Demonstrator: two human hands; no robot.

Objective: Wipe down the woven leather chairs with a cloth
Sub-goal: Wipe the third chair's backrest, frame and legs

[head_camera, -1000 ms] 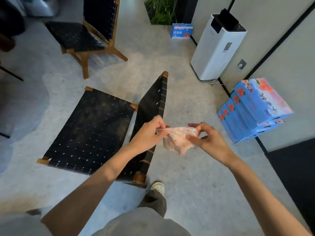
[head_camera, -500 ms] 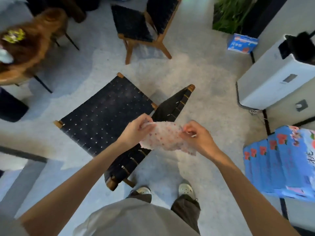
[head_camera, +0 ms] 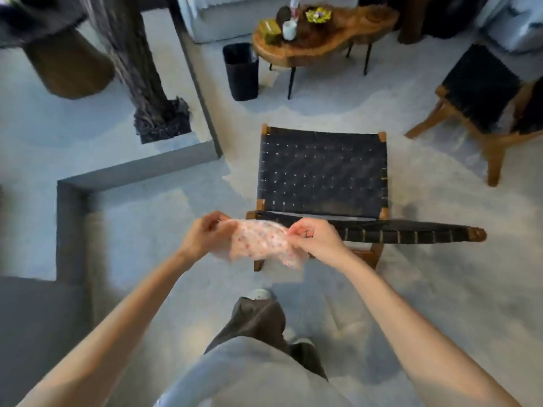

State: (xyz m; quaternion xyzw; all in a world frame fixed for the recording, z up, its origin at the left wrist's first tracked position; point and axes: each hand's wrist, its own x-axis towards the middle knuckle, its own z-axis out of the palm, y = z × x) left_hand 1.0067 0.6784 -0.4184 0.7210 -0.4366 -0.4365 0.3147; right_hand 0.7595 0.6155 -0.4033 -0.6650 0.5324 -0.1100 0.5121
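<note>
— Moved round behind the chair (head_camera: 323, 171), had they?
— Yes. Left hand (head_camera: 205, 236) and right hand (head_camera: 316, 242) each pinched the cloth (head_camera: 258, 245), near its back. Unfolding, I judged; wiping needed it pressed onto leather.

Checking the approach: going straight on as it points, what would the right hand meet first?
Past the cloth it pinches, the right hand would likely meet the chair's backrest edge, though it may pass above; depth is unclear.
</note>
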